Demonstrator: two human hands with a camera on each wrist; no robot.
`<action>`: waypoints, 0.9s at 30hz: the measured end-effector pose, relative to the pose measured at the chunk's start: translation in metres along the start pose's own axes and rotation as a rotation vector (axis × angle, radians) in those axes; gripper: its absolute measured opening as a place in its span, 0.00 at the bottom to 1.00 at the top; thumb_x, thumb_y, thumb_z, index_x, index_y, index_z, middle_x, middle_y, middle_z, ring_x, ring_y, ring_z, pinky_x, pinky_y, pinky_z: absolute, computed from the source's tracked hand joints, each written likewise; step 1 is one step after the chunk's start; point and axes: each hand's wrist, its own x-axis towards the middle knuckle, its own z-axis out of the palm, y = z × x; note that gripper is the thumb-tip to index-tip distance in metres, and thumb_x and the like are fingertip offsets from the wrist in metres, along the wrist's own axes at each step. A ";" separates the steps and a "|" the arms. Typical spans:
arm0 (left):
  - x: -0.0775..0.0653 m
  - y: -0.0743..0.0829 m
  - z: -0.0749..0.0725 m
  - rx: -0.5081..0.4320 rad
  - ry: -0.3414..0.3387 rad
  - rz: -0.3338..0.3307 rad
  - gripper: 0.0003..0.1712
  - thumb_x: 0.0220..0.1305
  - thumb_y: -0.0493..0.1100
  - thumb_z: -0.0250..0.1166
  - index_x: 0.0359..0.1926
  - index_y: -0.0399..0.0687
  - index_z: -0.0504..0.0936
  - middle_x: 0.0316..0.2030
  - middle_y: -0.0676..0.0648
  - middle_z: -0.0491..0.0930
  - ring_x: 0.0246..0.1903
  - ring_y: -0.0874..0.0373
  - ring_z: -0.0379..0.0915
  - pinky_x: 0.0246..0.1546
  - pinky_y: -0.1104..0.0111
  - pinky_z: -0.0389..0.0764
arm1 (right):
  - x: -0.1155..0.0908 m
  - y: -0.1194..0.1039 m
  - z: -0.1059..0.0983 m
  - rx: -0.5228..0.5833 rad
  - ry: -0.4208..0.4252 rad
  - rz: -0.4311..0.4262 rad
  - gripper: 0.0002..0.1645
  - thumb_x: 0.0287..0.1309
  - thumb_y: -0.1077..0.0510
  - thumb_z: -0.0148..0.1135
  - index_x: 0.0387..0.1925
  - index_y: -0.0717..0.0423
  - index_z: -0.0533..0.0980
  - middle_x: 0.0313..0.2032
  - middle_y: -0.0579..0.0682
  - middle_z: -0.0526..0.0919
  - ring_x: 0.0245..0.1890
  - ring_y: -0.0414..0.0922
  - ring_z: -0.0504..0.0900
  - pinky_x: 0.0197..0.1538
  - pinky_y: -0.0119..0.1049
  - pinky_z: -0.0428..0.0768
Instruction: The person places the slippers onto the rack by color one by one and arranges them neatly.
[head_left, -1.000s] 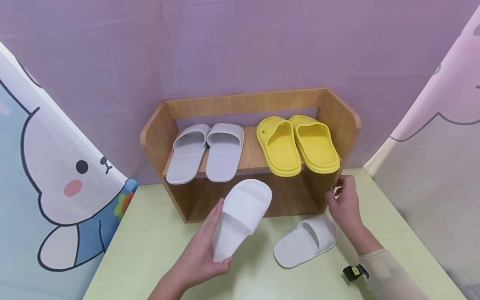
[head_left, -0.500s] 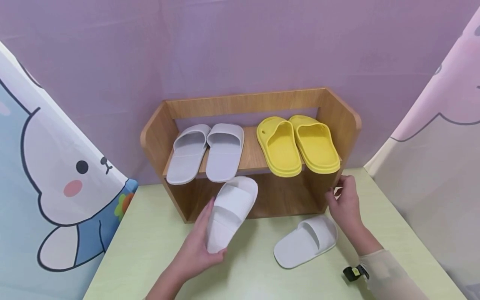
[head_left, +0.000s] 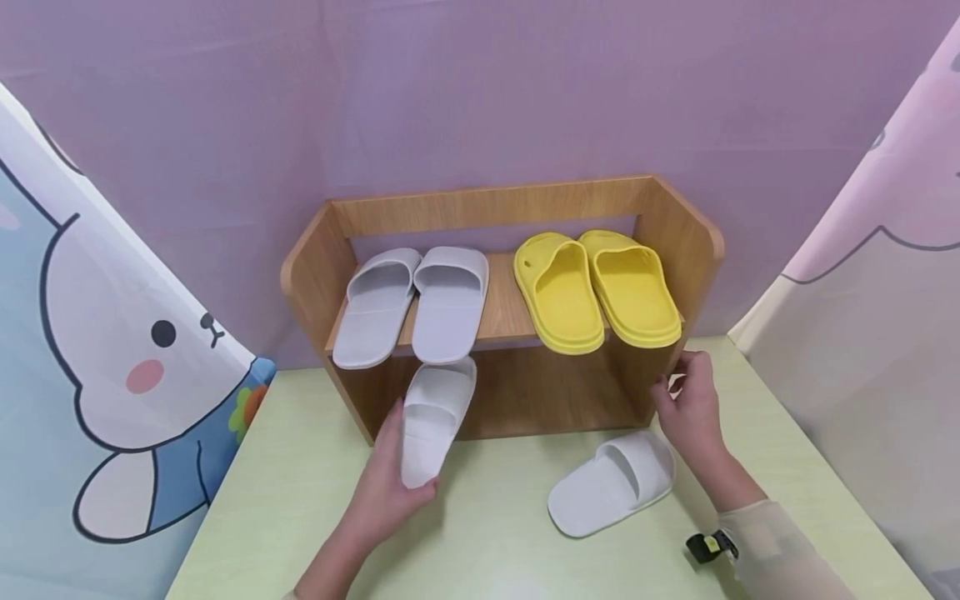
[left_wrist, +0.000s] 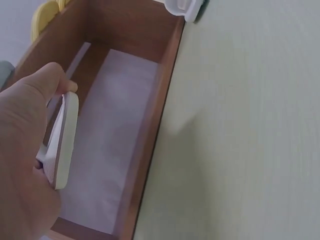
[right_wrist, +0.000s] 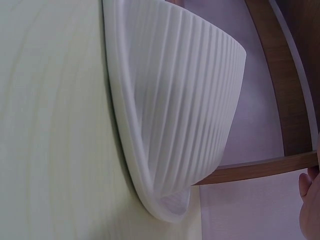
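Observation:
My left hand grips a white slipper by its heel end, thumb on one side and fingers on the other. The slipper is tilted, its toe at the lower opening of the wooden shoe rack, beneath the grey slippers. In the left wrist view, the sole edge of the held slipper shows against that opening. With curled fingers and thumb, my right hand holds the front edge of the rack's right side panel. Nearby, the other white slipper lies on the table, its ribbed strap large in the right wrist view.
Two grey slippers sit on the left of the upper shelf, and two yellow clogs on its right. The pale green table extends in front of the rack. Printed curtains flank it, with a purple one behind.
The left hand has carried its white slipper leftward, from before the middle of the rack to below the grey pair. The right hand and the slipper on the table have stayed in place.

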 end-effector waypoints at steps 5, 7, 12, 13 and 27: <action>0.003 -0.012 0.004 -0.026 0.049 -0.065 0.77 0.46 0.35 0.83 0.90 0.44 0.45 0.84 0.34 0.56 0.72 0.37 0.68 0.67 0.37 0.76 | 0.000 -0.001 0.000 -0.002 -0.003 0.006 0.22 0.56 0.81 0.58 0.54 0.75 0.68 0.45 0.63 0.78 0.45 0.36 0.73 0.42 0.32 0.72; 0.005 -0.016 0.007 -0.040 0.071 -0.097 0.77 0.47 0.35 0.84 0.90 0.43 0.44 0.85 0.34 0.54 0.74 0.36 0.65 0.70 0.36 0.73 | 0.000 -0.001 0.000 -0.002 -0.004 0.008 0.23 0.56 0.80 0.58 0.54 0.75 0.68 0.46 0.63 0.77 0.45 0.37 0.73 0.42 0.32 0.72; 0.013 -0.022 0.014 -0.065 0.107 -0.177 0.75 0.50 0.34 0.84 0.89 0.38 0.43 0.85 0.34 0.54 0.77 0.35 0.62 0.76 0.36 0.67 | 0.001 0.000 0.000 -0.005 0.004 0.011 0.23 0.56 0.80 0.58 0.54 0.74 0.69 0.45 0.61 0.77 0.45 0.37 0.73 0.42 0.29 0.71; 0.014 -0.024 0.015 -0.060 0.109 -0.191 0.74 0.51 0.35 0.84 0.89 0.37 0.44 0.84 0.33 0.55 0.77 0.35 0.62 0.76 0.37 0.67 | 0.000 0.000 0.001 -0.005 0.004 0.012 0.23 0.56 0.80 0.58 0.54 0.74 0.69 0.45 0.61 0.77 0.45 0.37 0.73 0.43 0.28 0.71; 0.030 -0.042 0.027 -0.001 0.143 -0.238 0.70 0.51 0.37 0.83 0.87 0.32 0.49 0.80 0.28 0.60 0.74 0.31 0.65 0.75 0.36 0.69 | 0.000 0.003 0.000 -0.009 0.000 0.014 0.23 0.57 0.79 0.58 0.54 0.74 0.68 0.45 0.62 0.76 0.46 0.35 0.73 0.42 0.29 0.72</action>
